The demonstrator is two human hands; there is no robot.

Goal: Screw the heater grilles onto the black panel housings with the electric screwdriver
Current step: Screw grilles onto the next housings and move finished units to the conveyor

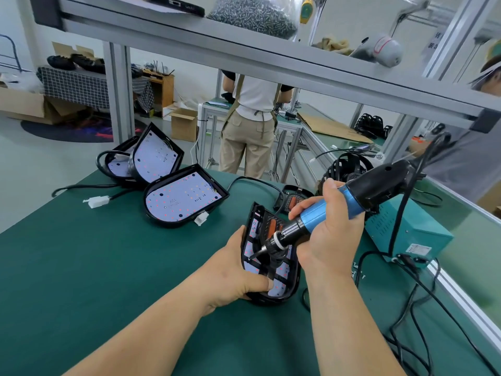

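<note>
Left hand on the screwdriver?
No, the right hand grips the electric screwdriver; the left hand holds the black panel housing.

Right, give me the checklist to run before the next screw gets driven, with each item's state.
1. Black panel housing steadied: left hand grips its near end. Ok.
2. Blue and black electric screwdriver under control: right hand wraps its barrel. Ok.
3. Bit tip seated in a screw head on the black grille: too small to see. Cannot tell.
4. Left thumb away from the bit tip: it lies nearer the housing's rounded end. Ok.
5. Black cord away from the housing: it hangs off to the right. Ok.
</note>
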